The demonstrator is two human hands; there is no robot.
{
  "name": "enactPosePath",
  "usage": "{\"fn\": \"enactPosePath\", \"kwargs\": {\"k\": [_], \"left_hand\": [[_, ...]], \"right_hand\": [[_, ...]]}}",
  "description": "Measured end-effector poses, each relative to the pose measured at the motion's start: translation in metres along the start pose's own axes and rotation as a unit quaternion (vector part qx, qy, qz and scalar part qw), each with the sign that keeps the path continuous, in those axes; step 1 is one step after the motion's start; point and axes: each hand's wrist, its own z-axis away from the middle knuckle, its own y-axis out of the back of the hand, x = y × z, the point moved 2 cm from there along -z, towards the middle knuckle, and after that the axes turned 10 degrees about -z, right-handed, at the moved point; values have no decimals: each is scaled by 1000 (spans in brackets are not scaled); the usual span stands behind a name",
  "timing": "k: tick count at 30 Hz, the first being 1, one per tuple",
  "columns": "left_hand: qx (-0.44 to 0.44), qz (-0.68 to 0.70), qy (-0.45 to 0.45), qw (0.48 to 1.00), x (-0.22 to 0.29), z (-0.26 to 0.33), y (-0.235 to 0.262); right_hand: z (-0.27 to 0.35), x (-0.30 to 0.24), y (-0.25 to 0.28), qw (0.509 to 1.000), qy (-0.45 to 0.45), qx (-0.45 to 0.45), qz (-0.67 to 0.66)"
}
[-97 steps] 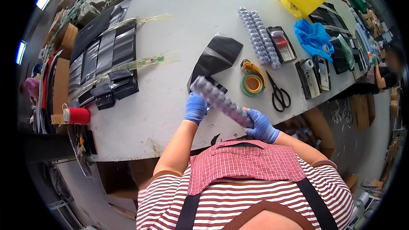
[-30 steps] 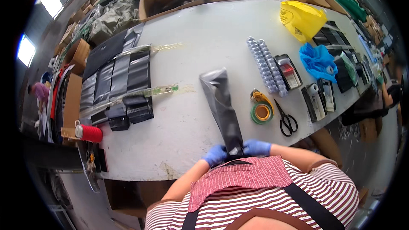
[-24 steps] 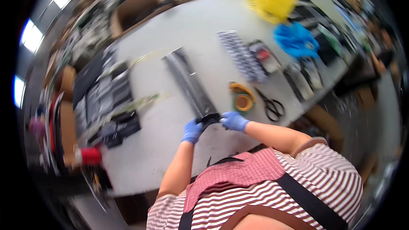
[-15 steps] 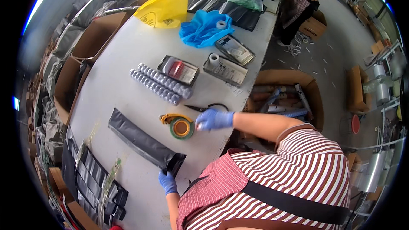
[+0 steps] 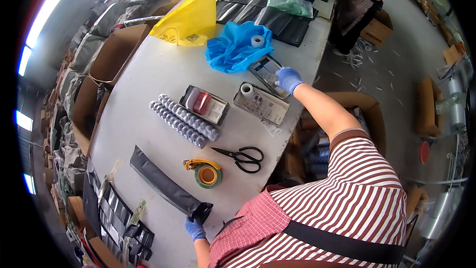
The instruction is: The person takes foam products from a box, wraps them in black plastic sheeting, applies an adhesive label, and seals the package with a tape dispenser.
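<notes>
— What are the two hands doing?

— The left hand point(image 5: 195, 229), in a blue glove, is resting at the near edge of the surface point(image 5: 148, 89), touching the near end of one long black pouch point(image 5: 166, 187); I cannot tell whether its grip is closing on the pouch. The right hand point(image 5: 288, 79) is reaching far to the right, its fingers lying on one flat clear tray point(image 5: 268, 72); whether that grip is together I cannot tell either.

— How many things are lying about?

— One pair of scissors point(image 5: 241, 157), one tape dispenser point(image 5: 207, 171), two rows of small round capsules point(image 5: 184, 120), two more flat trays point(image 5: 204, 104) point(image 5: 262, 104), one blue cloth point(image 5: 235, 48) and one yellow bag point(image 5: 186, 16).

— Any open room?

— Bare surface is showing left of the capsules. The right edge is running close beside the trays.
</notes>
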Motion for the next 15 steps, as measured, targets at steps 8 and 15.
{"fn": "enactPosePath", "kwargs": {"k": [8, 15], "left_hand": [[11, -52, -10, 999, 21, 2, 11], [39, 47, -8, 998, -2, 6, -2]], "right_hand": [[-21, 35, -8, 991, -38, 89, -95], [-13, 7, -2, 995, -75, 37, -60]]}}
